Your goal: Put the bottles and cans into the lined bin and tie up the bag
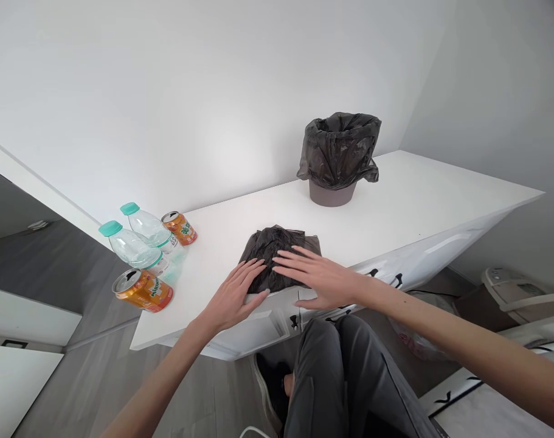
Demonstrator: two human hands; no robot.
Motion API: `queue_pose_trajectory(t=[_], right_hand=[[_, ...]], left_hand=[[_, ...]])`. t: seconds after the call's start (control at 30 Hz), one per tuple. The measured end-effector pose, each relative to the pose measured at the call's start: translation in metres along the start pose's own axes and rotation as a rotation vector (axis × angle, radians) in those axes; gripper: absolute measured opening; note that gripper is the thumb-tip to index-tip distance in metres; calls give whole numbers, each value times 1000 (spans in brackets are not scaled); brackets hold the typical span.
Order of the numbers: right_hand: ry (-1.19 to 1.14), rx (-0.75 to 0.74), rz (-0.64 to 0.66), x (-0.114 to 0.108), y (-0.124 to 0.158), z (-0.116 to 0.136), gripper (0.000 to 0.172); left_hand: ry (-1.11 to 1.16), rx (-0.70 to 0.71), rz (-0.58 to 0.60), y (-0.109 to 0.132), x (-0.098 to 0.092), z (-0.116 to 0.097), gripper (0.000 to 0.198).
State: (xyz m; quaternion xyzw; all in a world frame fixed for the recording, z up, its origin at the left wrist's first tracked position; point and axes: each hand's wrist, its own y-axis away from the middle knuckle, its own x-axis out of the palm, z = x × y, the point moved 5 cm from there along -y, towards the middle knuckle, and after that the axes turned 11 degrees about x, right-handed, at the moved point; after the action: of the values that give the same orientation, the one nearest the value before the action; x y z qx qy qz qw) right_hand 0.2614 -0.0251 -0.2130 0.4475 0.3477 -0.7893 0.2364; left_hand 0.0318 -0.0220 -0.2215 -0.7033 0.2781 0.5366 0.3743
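A crumpled black plastic bag lies at the front edge of the white cabinet top. My left hand rests on its left side, fingers stretched out. From the right, my right hand lies over the bag with its fingers spread flat. Neither hand is gripping the bag. Farther back stands a brown bin, lined with a black bag folded over its rim.
At the left end of the cabinet top stand two clear bottles with teal caps and two opened orange cans. A white wall rises behind. Drawer handles line the front.
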Motion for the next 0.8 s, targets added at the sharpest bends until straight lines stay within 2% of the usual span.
queue_pose_trajectory(t=[0.1, 0.17, 0.27, 0.37, 0.43, 0.5, 0.53, 0.6, 0.7, 0.73, 0.8], right_hand=[[51, -37, 0, 8, 16, 4, 49], [11, 53, -7, 7, 21, -1, 42], [-135, 259, -8, -2, 20, -11, 40], [-266, 393, -14, -6, 6, -25, 37], [-327, 475, -19, -4, -10, -40, 34], [-372, 563, -6, 1, -25, -58, 33], [-388, 600, 8, 3, -32, -66, 32], [-374, 668, 37, 7, -42, -77, 32], [-168, 756, -21, 5, -48, -76, 34], [-63, 752, -76, 3, -50, -70, 37], [133, 650, -181, 1, -53, -49, 43]], left_hand=[[2, 55, 3, 9, -7, -9, 67], [43, 37, -40, 14, -13, -14, 55], [181, -162, -131, 18, -20, -16, 38], [185, -351, -274, 9, -33, -19, 44], [15, -324, -412, -5, -47, -28, 46], [-187, -174, -459, -24, -52, -41, 42], [-262, -85, -425, -33, -49, -47, 40], [-342, 37, -285, -49, -34, -50, 41], [-355, 20, -98, -62, -4, -34, 51], [-344, 1, -56, -64, 5, -27, 54], [-312, -19, -3, -66, 19, -13, 55]])
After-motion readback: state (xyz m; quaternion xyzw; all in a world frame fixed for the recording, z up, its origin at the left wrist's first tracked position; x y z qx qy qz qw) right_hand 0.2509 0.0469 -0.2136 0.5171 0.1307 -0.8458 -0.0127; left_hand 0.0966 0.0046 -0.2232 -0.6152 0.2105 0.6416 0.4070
